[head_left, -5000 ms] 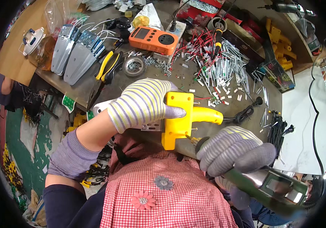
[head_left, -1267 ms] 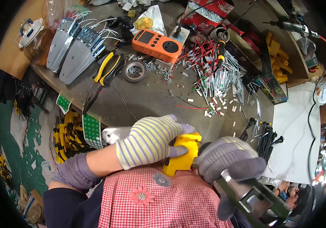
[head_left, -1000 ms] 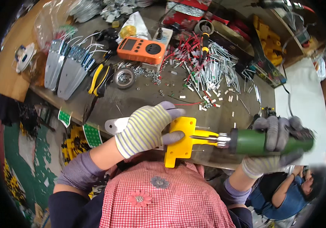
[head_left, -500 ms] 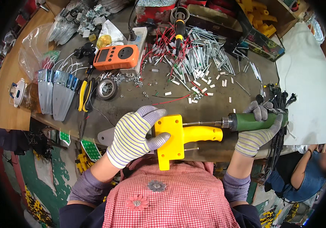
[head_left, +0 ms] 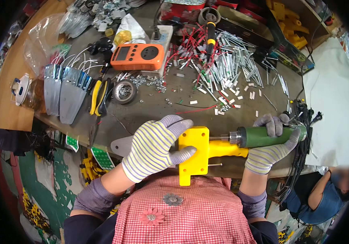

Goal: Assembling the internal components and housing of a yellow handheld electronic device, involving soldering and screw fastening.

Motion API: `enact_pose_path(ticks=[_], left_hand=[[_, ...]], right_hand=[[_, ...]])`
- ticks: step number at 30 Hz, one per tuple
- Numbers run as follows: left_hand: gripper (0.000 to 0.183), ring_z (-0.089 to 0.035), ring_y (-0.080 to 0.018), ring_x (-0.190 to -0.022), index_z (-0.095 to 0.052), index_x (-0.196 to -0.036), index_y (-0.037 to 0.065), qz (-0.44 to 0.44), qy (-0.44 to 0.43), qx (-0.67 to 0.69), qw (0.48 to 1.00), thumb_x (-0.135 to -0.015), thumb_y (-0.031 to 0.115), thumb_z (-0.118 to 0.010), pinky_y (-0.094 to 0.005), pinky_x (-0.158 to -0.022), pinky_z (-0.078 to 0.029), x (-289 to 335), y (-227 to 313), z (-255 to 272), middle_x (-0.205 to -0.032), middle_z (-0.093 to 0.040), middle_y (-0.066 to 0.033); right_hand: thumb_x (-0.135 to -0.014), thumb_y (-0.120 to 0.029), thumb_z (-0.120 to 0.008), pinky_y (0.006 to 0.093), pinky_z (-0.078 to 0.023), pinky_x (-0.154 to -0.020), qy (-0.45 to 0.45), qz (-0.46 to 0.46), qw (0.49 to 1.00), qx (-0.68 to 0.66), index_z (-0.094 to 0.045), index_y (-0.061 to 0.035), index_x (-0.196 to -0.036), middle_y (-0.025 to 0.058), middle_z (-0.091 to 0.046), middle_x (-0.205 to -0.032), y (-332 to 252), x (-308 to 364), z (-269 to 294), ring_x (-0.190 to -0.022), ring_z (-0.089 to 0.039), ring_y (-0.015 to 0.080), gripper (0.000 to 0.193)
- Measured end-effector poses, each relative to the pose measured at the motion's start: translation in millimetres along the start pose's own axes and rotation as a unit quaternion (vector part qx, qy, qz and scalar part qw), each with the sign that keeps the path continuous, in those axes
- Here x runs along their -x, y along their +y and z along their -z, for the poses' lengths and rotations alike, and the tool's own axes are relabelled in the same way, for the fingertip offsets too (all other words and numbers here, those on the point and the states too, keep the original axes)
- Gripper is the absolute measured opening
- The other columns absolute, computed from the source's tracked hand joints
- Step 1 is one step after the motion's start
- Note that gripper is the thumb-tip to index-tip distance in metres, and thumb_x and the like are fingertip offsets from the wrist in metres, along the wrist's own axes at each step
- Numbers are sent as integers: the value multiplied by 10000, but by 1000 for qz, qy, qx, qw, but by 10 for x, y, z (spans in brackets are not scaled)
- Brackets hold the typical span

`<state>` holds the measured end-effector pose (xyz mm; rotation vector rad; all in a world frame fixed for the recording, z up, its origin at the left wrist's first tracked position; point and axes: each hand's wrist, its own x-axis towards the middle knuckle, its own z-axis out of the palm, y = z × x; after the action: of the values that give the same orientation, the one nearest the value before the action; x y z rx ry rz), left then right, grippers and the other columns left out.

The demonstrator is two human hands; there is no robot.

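Observation:
My left hand (head_left: pixel 150 148), in a striped glove, grips a yellow plastic housing with a handle (head_left: pixel 194 152) above my lap, thumb across its face. A flat grey blade (head_left: pixel 121 146) shows on the far side of that hand. My right hand (head_left: pixel 268 156), gloved too, is wrapped round a green power screwdriver (head_left: pixel 257 137). Its metal chuck points left, just above the yellow handle, and the bit runs to the housing's right side. Whether the tip sits in a screw hole is hidden. Below the handle, a long screw (head_left: pixel 216 164) sticks out of the housing.
Long screws (head_left: pixel 227 61) lie heaped across the bench, with red wires and small white pieces. At left are an orange meter (head_left: pixel 138 57), yellow-handled pliers (head_left: pixel 96 97), a tape roll (head_left: pixel 124 91) and grey blades with wires (head_left: pixel 73 95). Black cables (head_left: pixel 298 142) hang at right; a person sits beyond.
The screwdriver has come closer to the housing, and its chuck now sits nearer with less shaft showing between. The whole view has shifted a little.

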<state>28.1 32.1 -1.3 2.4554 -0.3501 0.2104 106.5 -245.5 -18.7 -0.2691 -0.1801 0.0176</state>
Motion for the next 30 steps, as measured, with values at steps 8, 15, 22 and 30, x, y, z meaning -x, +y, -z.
enact_pose_path(ticks=[8, 15, 22, 30], left_hand=[[160, -682, -289, -780, -716, -898, 41, 66, 60, -277, 957, -811, 171, -744, -393, -720, -534, -123, -635, 384, -801, -692, -123], [71, -667, -300, -682, -674, -774, 90, 12, -94, -489, 867, -785, 152, -643, -441, -599, -520, -318, -616, 348, -712, -650, -123], [96, -621, -271, -645, -652, -776, 75, -44, 80, -180, 979, -714, 67, -725, -384, -594, -491, -171, -526, 343, -731, -623, -84], [150, -529, -222, -614, -673, -789, 108, 0, 179, -3, 984, -676, 40, -744, -348, -601, -437, 223, -133, 23, -684, -547, -25]], right_hand=[[-960, -426, -604, 360, -459, -995, 30, 11, 999, 18, -598, -42, -1092, -35, -296, -630, 1, 42, 2, -539, -297, 103, 406], [-958, -411, -610, 362, -452, -996, 11, 0, 1000, 3, -601, -45, -1110, -33, -305, -640, -4, 40, 16, -545, -303, 107, 397], [-963, -405, -598, 370, -445, -986, 22, 14, 1000, 16, -601, -47, -1108, -34, -307, -652, -4, 21, 26, -559, -310, 115, 386], [-958, -392, -599, 374, -445, -972, 41, 8, 998, 36, -600, -41, -1115, -26, -361, -648, -5, 12, -22, -583, -379, 128, 385]])
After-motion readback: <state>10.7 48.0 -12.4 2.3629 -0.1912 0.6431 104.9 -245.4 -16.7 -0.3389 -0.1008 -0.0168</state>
